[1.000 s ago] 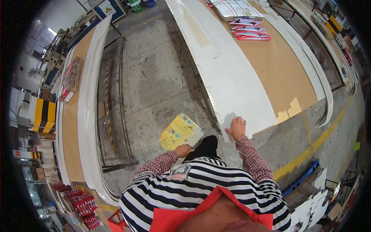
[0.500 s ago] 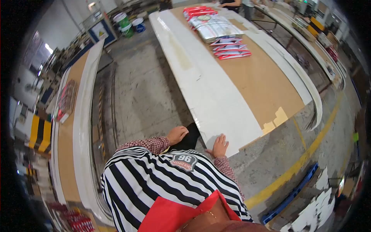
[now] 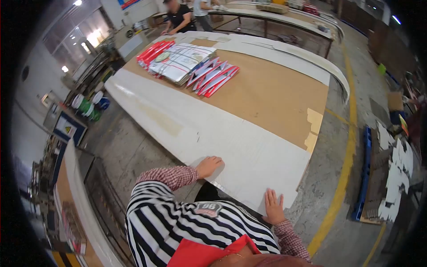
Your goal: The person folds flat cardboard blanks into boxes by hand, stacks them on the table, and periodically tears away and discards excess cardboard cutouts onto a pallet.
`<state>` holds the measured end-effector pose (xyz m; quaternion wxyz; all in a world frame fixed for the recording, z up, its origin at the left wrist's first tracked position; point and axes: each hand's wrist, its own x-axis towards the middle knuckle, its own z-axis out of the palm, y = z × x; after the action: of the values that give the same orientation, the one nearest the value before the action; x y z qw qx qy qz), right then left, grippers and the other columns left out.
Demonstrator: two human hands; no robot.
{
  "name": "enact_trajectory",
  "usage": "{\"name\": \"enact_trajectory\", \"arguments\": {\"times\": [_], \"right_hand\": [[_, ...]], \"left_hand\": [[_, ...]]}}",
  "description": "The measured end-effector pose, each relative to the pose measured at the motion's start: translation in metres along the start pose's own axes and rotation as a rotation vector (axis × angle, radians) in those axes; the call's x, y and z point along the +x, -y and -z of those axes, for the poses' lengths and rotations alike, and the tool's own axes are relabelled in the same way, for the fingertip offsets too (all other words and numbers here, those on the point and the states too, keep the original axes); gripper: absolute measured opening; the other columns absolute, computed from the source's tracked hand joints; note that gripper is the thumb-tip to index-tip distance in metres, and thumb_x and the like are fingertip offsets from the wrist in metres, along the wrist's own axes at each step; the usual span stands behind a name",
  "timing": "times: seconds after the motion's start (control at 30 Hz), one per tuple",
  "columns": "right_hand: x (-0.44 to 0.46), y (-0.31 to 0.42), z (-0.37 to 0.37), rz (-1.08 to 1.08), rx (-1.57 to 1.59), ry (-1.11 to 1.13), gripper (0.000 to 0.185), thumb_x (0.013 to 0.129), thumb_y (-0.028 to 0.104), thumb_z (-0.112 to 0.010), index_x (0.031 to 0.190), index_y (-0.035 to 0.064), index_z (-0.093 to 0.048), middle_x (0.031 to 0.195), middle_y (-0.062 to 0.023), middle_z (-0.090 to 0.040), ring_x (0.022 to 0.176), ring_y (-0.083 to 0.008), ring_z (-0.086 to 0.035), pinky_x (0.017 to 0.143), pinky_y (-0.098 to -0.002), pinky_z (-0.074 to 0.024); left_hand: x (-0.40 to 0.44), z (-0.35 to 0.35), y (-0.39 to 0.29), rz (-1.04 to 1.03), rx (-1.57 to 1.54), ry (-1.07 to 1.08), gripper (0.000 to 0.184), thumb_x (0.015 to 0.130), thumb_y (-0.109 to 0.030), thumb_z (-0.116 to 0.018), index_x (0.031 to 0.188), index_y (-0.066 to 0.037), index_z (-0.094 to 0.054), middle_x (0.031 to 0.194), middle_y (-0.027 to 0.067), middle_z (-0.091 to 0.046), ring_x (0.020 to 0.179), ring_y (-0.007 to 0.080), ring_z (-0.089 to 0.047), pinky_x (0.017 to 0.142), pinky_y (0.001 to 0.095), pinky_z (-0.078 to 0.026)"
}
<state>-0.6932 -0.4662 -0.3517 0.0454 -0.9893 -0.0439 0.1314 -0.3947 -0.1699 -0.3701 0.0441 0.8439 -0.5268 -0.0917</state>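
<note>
Both of my hands rest on the white strip along the near side of a long table (image 3: pixel 249 133). My left hand (image 3: pixel 209 167) lies at the strip's edge, fingers extended to the right, holding nothing. Near the table's corner, my right hand (image 3: pixel 274 206) is flat with its fingers spread, also empty. Farther up the table sit a strapped stack of white printed sheets (image 3: pixel 183 62), red packs (image 3: pixel 155 53) beside it, and several folded red and white pieces (image 3: pixel 213 77).
Two people stand beyond the table, one in a black top (image 3: pixel 180 18). Buckets (image 3: pixel 86 107) are on the floor at left. Another long table (image 3: pixel 71 191) is at lower left. A blue pallet (image 3: pixel 364 173) with torn white board lies at right.
The view has turned toward the table. My left hand has moved from beside my leg onto the table's edge, while my right hand stays on the white strip. The yellow bag is out of view.
</note>
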Motion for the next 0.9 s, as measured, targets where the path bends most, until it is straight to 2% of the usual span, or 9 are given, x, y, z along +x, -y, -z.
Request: {"name": "enact_trajectory", "arguments": {"times": [0.2,0.33,0.4,0.47,0.53,0.63,0.73,0.83,0.9], "right_hand": [[0.009,-0.014,0.020,0.071,0.118,0.212,0.129,0.056,0.052,-0.085,0.151,-0.0007,-0.017,0.160,-0.0175,-0.011,0.148,-0.0328,-0.012,0.113,-0.0618,-0.0170],[0.007,-0.029,0.022,0.169,0.174,0.190,0.118,0.066,0.050,-0.080,0.151,-0.0018,-0.017,0.160,-0.0199,-0.011,0.148,-0.0348,-0.012,0.112,-0.0620,-0.0187],[0.012,-0.040,0.015,0.164,0.266,0.247,0.098,0.076,0.041,-0.075,0.150,0.0009,-0.024,0.160,-0.0204,-0.008,0.149,-0.0350,-0.009,0.112,-0.0629,-0.0189],[0.018,-0.046,0.025,0.162,0.362,0.371,0.072,0.086,0.032,-0.065,0.146,0.0034,-0.037,0.159,-0.0222,-0.011,0.148,-0.0360,-0.010,0.114,-0.0549,-0.0228],[0.022,-0.054,0.006,0.185,0.577,0.172,0.048,0.091,0.028,-0.056,0.131,0.0010,-0.054,0.147,-0.0272,-0.037,0.136,-0.0421,-0.038,0.107,-0.0479,-0.0372],[0.017,-0.036,0.032,0.113,0.406,0.038,0.034,0.091,0.023,-0.055,0.117,0.0009,-0.060,0.119,-0.0244,-0.061,0.106,-0.0416,-0.061,0.088,-0.0452,-0.0505],[0.006,-0.016,0.053,-0.115,0.263,0.018,0.025,0.090,0.025,-0.058,0.100,0.0022,-0.061,0.096,-0.0154,-0.067,0.084,-0.0356,-0.066,0.071,-0.0467,-0.0525],[-0.010,-0.018,0.027,-0.199,0.050,-0.352,0.023,0.090,0.028,-0.059,0.089,0.0048,-0.060,0.088,-0.0132,-0.065,0.082,-0.0332,-0.066,0.066,-0.0449,-0.0526],[-0.022,-0.024,0.015,-0.213,0.062,-0.367,0.024,0.090,0.030,-0.060,0.087,0.0059,-0.059,0.083,-0.0125,-0.064,0.081,-0.0325,-0.067,0.066,-0.0440,-0.0527]], "left_hand": [[-0.006,-0.003,0.007,-0.043,-0.114,-0.178,0.046,0.076,0.000,-0.053,0.121,-0.008,-0.057,0.123,0.0107,-0.054,0.115,0.0308,-0.050,0.098,0.0430,-0.040],[-0.008,-0.005,-0.005,-0.019,-0.171,-0.291,0.044,0.077,0.000,-0.054,0.120,-0.006,-0.058,0.120,0.0111,-0.056,0.112,0.0325,-0.051,0.096,0.0443,-0.040],[-0.007,-0.004,-0.002,-0.055,-0.155,-0.314,0.046,0.077,0.001,-0.053,0.122,-0.007,-0.058,0.121,0.0114,-0.056,0.112,0.0331,-0.051,0.095,0.0445,-0.041],[-0.010,-0.004,-0.004,-0.089,-0.162,-0.302,0.048,0.077,0.002,-0.052,0.123,-0.007,-0.058,0.122,0.0118,-0.056,0.111,0.0333,-0.051,0.094,0.0447,-0.041],[-0.006,-0.004,-0.003,-0.106,-0.183,-0.296,0.050,0.076,0.003,-0.051,0.125,-0.007,-0.057,0.122,0.0125,-0.056,0.111,0.0333,-0.051,0.093,0.0448,-0.042],[0.001,0.009,-0.018,-0.231,-0.357,-0.217,0.056,0.076,-0.002,-0.055,0.132,-0.008,-0.054,0.133,0.0161,-0.052,0.123,0.0363,-0.047,0.103,0.0453,-0.037],[0.007,0.018,-0.057,-0.413,-0.386,-0.151,0.060,0.079,-0.013,-0.062,0.138,-0.008,-0.050,0.141,0.0147,-0.049,0.132,0.0362,-0.041,0.109,0.0450,-0.032],[0.021,0.013,-0.097,-0.488,-0.332,-0.119,0.058,0.080,-0.017,-0.066,0.135,-0.009,-0.051,0.139,0.0118,-0.051,0.130,0.0346,-0.043,0.108,0.0447,-0.033],[0.040,-0.005,-0.109,-0.519,-0.378,-0.177,0.055,0.078,-0.017,-0.069,0.130,-0.009,-0.053,0.134,0.0099,-0.054,0.125,0.0333,-0.047,0.105,0.0449,-0.035]]}}
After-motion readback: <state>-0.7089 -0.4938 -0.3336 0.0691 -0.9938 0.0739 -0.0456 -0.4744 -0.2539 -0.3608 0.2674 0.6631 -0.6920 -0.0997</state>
